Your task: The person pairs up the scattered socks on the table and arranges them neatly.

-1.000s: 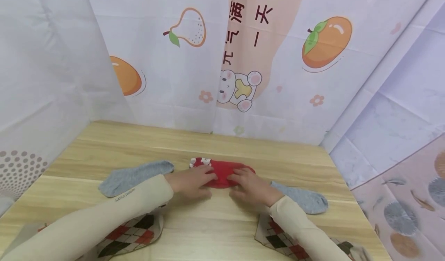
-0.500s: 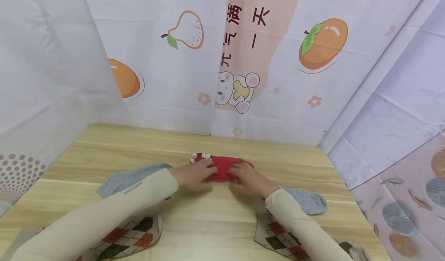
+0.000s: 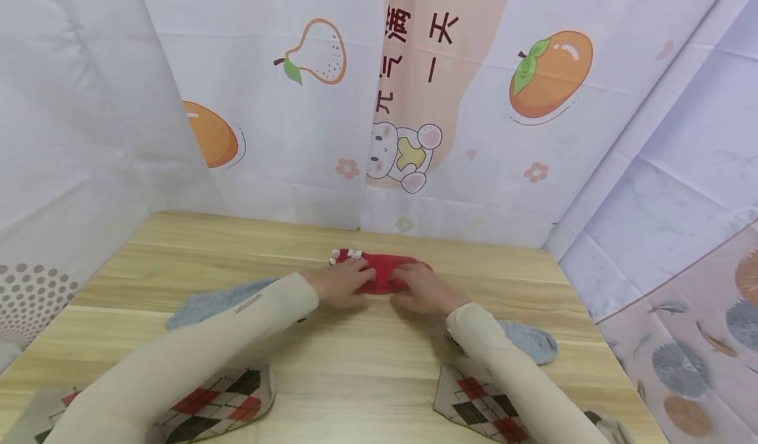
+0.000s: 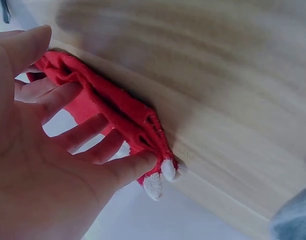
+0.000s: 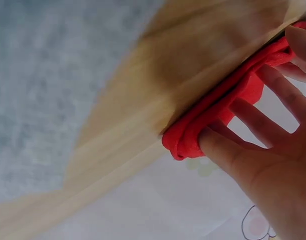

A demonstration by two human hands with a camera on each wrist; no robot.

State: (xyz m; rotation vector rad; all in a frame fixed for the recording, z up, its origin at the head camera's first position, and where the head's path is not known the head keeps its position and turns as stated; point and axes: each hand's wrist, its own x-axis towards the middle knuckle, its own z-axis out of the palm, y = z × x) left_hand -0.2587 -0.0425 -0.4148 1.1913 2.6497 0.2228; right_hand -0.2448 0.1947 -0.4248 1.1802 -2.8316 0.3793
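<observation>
A red sock (image 3: pixel 385 274) with white figures at its left end lies flat near the back of the table, its fabric in folded layers. My left hand (image 3: pixel 340 285) rests its spread fingertips on the sock's left part. On the right part lie the fingers of my right hand (image 3: pixel 425 289). In the left wrist view the thumb stands apart from the red fabric (image 4: pixel 110 100), and white tufts show at its end. The right wrist view shows loosely extended fingers (image 5: pixel 260 122) against the layered edge.
A grey sock (image 3: pixel 216 302) lies left of my left hand, another grey sock (image 3: pixel 533 343) beside my right forearm. Argyle socks (image 3: pixel 227 398) lie at the front left, with an argyle sock (image 3: pixel 474 398) at the front right, partly under my sleeves. A printed curtain (image 3: pixel 278 141) borders the table's back.
Both hands have slid the red sock away from me, toward the back of the table. The grey and argyle socks have stayed in place.
</observation>
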